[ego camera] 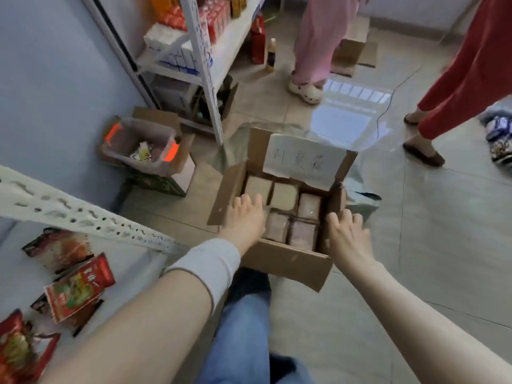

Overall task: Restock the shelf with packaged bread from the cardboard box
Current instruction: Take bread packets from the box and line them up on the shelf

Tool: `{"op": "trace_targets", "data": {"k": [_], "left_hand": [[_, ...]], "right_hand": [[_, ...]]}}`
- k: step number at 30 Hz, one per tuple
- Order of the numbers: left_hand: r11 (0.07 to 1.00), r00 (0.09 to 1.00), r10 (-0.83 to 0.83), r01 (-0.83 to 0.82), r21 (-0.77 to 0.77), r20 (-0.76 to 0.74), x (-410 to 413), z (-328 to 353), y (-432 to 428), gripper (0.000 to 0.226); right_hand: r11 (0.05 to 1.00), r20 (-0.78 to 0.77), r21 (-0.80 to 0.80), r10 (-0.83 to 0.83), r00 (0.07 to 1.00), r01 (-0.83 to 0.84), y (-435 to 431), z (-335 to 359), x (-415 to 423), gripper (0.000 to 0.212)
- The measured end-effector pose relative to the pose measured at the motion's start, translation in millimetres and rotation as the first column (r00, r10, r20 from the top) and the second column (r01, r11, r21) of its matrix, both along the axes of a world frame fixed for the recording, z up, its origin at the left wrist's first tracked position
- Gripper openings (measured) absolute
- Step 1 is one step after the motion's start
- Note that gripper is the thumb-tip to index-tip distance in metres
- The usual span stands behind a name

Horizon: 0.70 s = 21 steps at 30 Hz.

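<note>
An open cardboard box (288, 261) stands on the floor with several clear-wrapped bread packs (284, 196) packed side by side inside. A white paper label lies on its far flap. My left hand (245, 217) reaches over the box's left edge, fingers spread above the packs at the near left. My right hand (347, 235) rests at the box's right wall with its fingers bent over the rim. Neither hand visibly holds a bread pack. The white shelf (138, 273) lies at the lower left, with red snack packets on it.
A second white shelving rack (205, 67) with red and white cartons stands behind the box. A plastic bin (138, 145) sits on cartons at the left wall. Two people's legs stand on the tiled floor beyond the box. My own knee is below the box.
</note>
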<state>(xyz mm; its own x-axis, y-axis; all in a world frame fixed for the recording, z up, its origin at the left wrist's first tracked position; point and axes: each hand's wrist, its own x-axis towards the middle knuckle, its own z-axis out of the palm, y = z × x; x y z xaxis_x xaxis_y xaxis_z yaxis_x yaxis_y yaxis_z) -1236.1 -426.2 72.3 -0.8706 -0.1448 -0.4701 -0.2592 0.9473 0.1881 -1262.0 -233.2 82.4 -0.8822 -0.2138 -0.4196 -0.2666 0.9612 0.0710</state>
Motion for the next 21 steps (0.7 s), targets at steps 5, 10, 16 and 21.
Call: {"op": "trace_targets", "data": {"k": [5, 10, 16, 21], "left_hand": [[0.962, 0.963, 0.199, -0.227, 0.152, 0.181, -50.6, -89.8, -20.1, 0.056], [0.784, 0.806, 0.505, -0.578, 0.228, 0.309, -77.7, -180.8, -30.3, 0.071], [0.642, 0.693, 0.678, -0.721, 0.263, 0.245, -88.6, -291.5, -22.4, 0.089], [0.663, 0.706, 0.7, -0.699, 0.267, 0.108, -81.5, -308.2, -22.9, 0.09]], "right_hand": [[0.993, 0.205, -0.005, -0.111, 0.972, 0.114, -22.1, -95.0, -42.6, 0.032], [0.903, 0.354, -0.143, -0.336, 0.873, 0.406, -39.6, -183.5, -100.8, 0.048], [0.716, 0.478, -0.272, -0.479, 0.736, 0.643, -56.9, -320.5, -166.9, 0.073], [0.607, 0.473, -0.281, -0.586, 0.658, 0.743, -66.3, -367.2, -170.6, 0.077]]}}
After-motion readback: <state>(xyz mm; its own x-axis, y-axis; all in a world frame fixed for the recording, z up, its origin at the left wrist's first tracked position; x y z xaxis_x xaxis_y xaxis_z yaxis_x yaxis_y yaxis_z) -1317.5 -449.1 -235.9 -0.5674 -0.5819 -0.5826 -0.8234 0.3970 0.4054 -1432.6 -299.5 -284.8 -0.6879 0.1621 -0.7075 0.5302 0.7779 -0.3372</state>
